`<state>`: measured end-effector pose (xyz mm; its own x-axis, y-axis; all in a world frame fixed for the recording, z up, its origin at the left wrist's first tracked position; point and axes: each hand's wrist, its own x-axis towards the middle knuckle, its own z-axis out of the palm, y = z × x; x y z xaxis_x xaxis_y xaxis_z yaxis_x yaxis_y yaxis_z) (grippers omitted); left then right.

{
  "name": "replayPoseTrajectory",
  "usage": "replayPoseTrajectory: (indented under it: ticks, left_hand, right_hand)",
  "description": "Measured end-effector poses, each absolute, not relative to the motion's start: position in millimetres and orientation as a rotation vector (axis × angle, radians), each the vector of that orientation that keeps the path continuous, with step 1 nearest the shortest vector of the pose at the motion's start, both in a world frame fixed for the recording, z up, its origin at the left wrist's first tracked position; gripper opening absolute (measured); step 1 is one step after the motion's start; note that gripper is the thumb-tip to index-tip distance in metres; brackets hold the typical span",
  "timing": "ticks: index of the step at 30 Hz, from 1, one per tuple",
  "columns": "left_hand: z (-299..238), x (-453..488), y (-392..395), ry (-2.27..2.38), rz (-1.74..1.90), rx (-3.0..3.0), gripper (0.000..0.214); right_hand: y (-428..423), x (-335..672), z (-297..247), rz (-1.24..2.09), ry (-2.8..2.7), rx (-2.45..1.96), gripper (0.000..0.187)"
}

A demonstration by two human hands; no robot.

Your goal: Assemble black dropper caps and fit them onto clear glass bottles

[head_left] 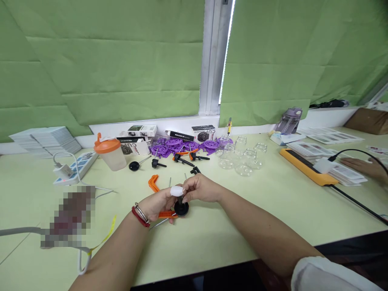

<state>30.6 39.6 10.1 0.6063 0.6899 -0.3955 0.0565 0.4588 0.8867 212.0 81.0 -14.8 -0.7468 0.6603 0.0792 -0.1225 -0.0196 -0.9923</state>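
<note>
My left hand [162, 202], with a white cover on the thumb, is closed around a black part with a round disc base [181, 208]. An orange arm piece [167, 214] and a thin metal rod [159, 223] stick out beneath that hand. The thumb and fingers of my right hand [200, 188] pinch the upright black stem above the disc; whatever small piece lies between those fingertips is hidden. Behind the hands lie another orange bracket [153, 183] and a black clamp piece [195, 170]. Bracelets circle my left wrist.
Purple plastic rings [174, 146], black rod parts [182, 160] and cup holder boxes [204, 133] lie at the back. Clear glass jars [244, 159] stand right of them. An orange-lidded cup [110, 152], a power strip [79, 165] and an orange power bar [309, 166] flank them. Another person's hand [359, 166] rests far right.
</note>
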Motion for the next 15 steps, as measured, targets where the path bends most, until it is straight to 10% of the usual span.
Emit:
replayPoseTrajectory:
  ticks: [15]
  left_hand:
    - [10.9, 30.7, 39.0, 0.837, 0.452, 1.045, 0.048]
  right_hand:
    - [80.2, 211.7, -21.0, 1.84, -1.578, -0.667, 0.03]
